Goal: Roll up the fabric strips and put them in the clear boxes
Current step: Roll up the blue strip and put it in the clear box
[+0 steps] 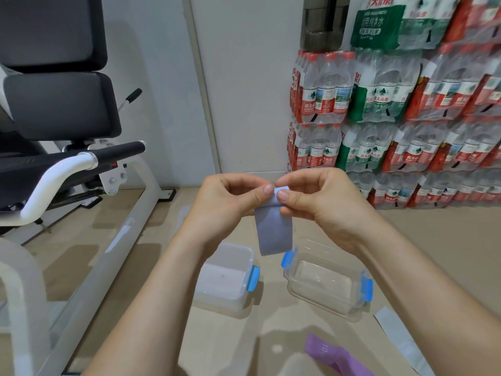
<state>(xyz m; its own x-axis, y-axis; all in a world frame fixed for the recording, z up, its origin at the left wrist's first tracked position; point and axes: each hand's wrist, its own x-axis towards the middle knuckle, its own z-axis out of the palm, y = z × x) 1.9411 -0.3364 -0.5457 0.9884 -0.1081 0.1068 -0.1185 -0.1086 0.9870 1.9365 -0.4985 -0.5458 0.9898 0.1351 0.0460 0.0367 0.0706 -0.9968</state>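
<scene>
Starting the roll on the blue strip (273, 229): left hand (230, 196) and right hand (320, 196) both pinch its top end, thumbs and forefingers curled onto the first fold, held up in the air. The rest of the strip hangs straight down, with its tail end just above the gap between the two boxes. Only the first turn looks made, so this one is barely begun.

Left box (225, 278) and right box (325, 280) sit side by side on the floor (271, 321), lids off, blue latches unclipped. Right box shows no roll inside. Left box walls are hazy, so I can't tell for sure if anything's in it; looks like nothing.

Left to do, as I read it: finish this roll and drop it in a box. Then the purple strip (333, 354), lying near me at the bottom edge, and the white strip (398, 340), flat on the floor to its right, partly behind my right forearm. Both are unrolled. So about zero of three visible strips boxed; task looks near its start.
</scene>
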